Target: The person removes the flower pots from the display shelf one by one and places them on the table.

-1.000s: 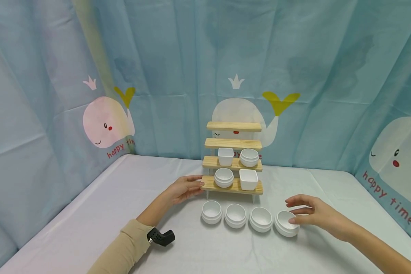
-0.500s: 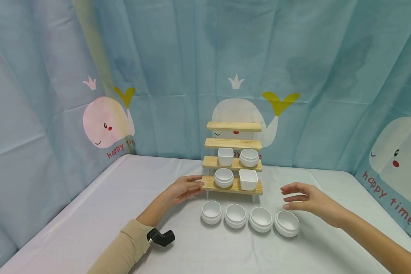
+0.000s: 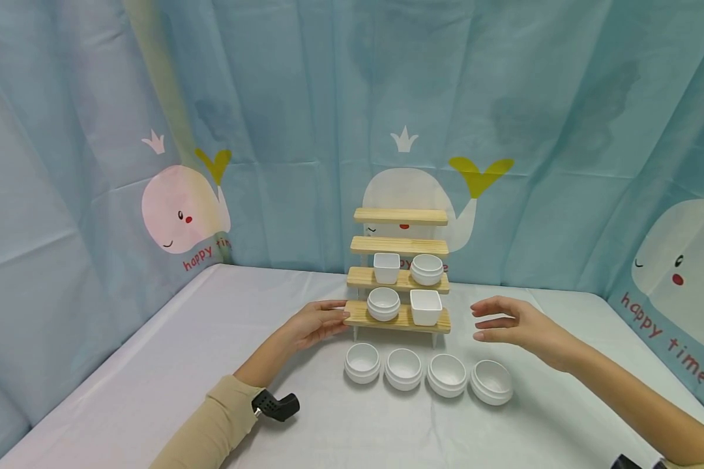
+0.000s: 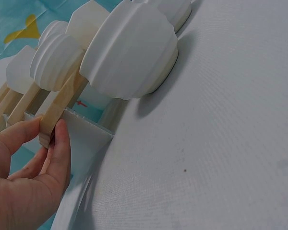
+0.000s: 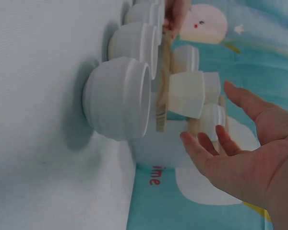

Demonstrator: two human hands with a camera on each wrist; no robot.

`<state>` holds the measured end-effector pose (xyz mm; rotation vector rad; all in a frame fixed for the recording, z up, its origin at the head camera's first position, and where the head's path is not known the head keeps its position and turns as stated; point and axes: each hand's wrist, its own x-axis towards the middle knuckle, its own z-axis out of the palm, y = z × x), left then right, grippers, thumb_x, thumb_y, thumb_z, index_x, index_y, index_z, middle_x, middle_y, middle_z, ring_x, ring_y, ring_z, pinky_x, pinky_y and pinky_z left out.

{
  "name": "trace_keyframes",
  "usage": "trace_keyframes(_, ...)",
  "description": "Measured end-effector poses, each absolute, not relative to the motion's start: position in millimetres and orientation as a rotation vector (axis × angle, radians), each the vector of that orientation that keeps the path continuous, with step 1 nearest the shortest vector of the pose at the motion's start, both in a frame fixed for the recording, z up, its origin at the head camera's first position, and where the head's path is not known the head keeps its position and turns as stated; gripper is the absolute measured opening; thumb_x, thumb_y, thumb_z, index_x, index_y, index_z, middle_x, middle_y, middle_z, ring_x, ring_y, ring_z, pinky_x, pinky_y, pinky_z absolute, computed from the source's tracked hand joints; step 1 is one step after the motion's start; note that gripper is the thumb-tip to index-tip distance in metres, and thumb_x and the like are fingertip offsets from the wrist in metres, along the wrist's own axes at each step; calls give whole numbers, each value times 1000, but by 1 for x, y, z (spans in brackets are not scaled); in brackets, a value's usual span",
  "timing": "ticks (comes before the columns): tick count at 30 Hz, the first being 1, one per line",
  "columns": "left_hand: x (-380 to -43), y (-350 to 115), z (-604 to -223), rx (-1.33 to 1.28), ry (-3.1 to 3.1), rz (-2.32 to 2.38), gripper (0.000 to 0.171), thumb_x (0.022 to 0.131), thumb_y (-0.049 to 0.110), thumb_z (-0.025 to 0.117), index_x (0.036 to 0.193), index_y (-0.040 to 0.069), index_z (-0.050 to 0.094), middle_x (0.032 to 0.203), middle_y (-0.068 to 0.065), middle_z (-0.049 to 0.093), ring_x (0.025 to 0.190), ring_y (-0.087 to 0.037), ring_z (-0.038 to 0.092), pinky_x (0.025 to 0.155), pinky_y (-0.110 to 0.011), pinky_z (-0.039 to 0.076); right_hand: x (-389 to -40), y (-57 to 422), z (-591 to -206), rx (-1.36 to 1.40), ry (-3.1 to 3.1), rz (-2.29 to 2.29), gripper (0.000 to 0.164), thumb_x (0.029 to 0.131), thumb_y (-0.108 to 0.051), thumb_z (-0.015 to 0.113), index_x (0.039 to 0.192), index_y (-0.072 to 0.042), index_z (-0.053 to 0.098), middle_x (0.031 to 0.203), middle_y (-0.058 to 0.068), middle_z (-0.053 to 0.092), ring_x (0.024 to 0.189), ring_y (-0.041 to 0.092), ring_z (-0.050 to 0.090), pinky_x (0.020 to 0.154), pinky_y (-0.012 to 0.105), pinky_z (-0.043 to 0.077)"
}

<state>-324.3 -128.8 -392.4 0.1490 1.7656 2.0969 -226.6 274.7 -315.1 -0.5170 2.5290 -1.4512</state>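
My left hand [image 3: 313, 326] pinches the left end of the lowest board [image 4: 62, 103] of a tiered wooden display stand [image 3: 397, 245]; in the left wrist view thumb and fingers close on its edge. On that board sit a white round bowl [image 3: 383, 309] and a white square bowl [image 3: 425, 314]. The tier above carries a square bowl [image 3: 386, 272] on the left and a round one on the right. Nothing is in my right hand [image 3: 525, 329], which hovers right of the stand, fingers spread toward it, beyond the rightmost round bowl [image 5: 115, 98] on the table.
Several white round bowls stand in a row on the white tablecloth [image 3: 540, 430] before the stand, among them the leftmost bowl [image 3: 362, 368]. The two upper boards bear no bowls. A blue curtain [image 3: 293, 98] printed with whales hangs behind and at both sides.
My right hand has left the rightmost bowl in the front row, rising and moving left and away from me toward the stand. The left hand and the bowls stay where they were.
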Motion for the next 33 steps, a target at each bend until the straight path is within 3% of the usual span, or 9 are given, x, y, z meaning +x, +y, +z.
trace_keyframes(11, -325, -128, -392, 119, 1766, 2096, 56, 106, -4, 57, 156, -14, 36, 126, -22, 62, 95, -14, 71, 92, -24, 64, -233, 264, -301, -486, 2555, -1462, 66, 99, -22, 77, 149, 8, 47, 149, 27, 52, 133, 41, 60, 109, 47, 58)
trace_keyframes(22, -325, -129, -392, 124, 1766, 2093, 55, 106, -4, 56, 157, -14, 35, 128, -23, 62, 97, -14, 71, 93, -25, 64, -241, 252, -289, -522, 2563, -1488, 65, 101, -20, 73, 150, 10, 44, 151, 26, 51, 134, 39, 59, 112, 48, 55)
trace_keyframes(33, -324, -129, -392, 126, 1774, 2089, 55, 106, -5, 57, 156, -13, 37, 128, -24, 61, 97, -15, 71, 93, -25, 63, -252, 231, -274, -534, 2556, -1528, 62, 100, -20, 74, 149, 8, 47, 152, 28, 50, 137, 42, 56, 120, 59, 45)
